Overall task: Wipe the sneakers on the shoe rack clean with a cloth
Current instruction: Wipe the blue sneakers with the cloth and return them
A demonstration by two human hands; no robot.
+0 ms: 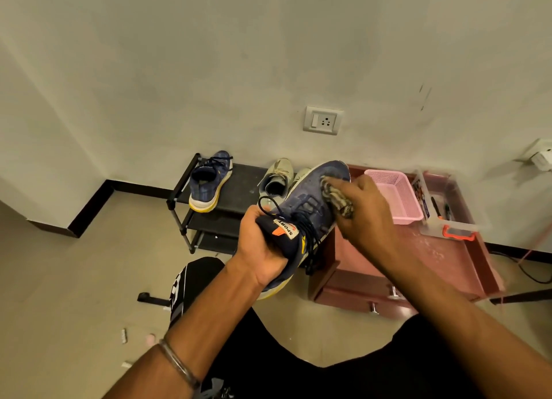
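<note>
At frame centre, I am watching the black shoe rack [239, 186] standing against the wall, its blue mate [209, 180] waiting at upper left. The left hand [263, 246] is clamping the navy sneaker [307, 201] at its heel, tilting the toe up, apparently for access, while the right hand [363, 210] is pinching a bunched cloth [336, 197] against the upper.

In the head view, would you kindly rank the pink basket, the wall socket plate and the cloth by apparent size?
1. pink basket
2. wall socket plate
3. cloth, though the right hand covers part of it, so second and third are unsure.
</note>
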